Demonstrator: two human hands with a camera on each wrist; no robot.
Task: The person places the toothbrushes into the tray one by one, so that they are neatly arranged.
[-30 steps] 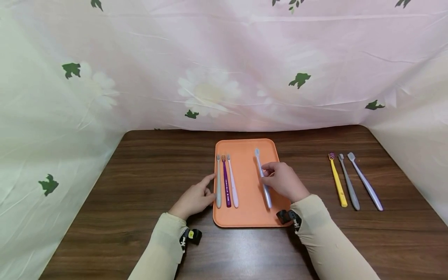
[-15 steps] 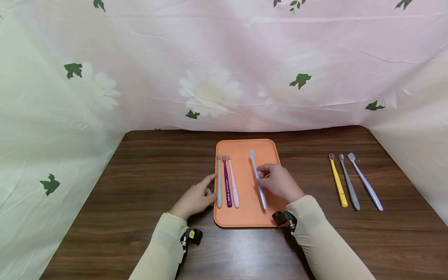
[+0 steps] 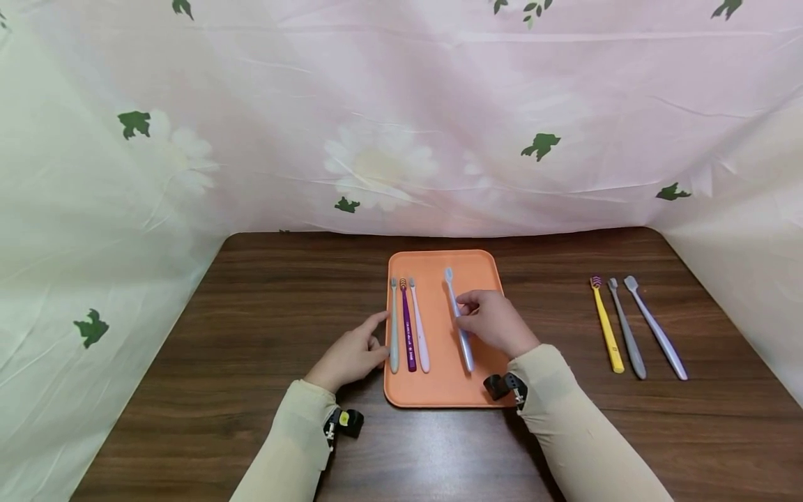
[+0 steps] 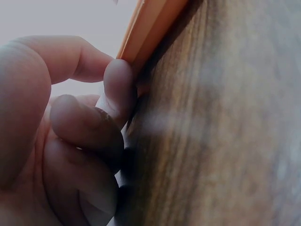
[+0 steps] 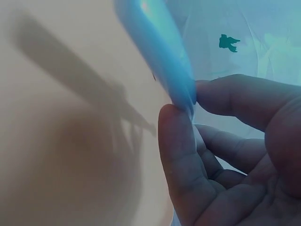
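Note:
My right hand (image 3: pixel 498 322) pinches a pale blue toothbrush (image 3: pixel 465 345) between thumb and fingers. It is over the right half of the orange tray (image 3: pixel 439 399), bristle end pointing away. In the right wrist view its blue handle (image 5: pixel 157 44) casts a shadow on the tray. My left hand (image 3: pixel 350 355) holds the tray's left edge with thumb and index finger, the other fingers curled under. Along the tray's left side lie a grey-green toothbrush (image 3: pixel 394 341), a purple toothbrush (image 3: pixel 408 338) and a pale pink toothbrush (image 3: pixel 421 338), side by side.
On the dark wooden table (image 3: pixel 282 293), right of the tray, lie a yellow toothbrush (image 3: pixel 607 331), a grey toothbrush (image 3: pixel 628 331) and a lavender-blue toothbrush (image 3: pixel 657 331). A flowered cloth (image 3: pixel 401 104) hangs behind the table and along both sides.
My right hand has moved left over the tray with the pale blue toothbrush, closer to the row of three. The left hand has stayed at the tray's edge.

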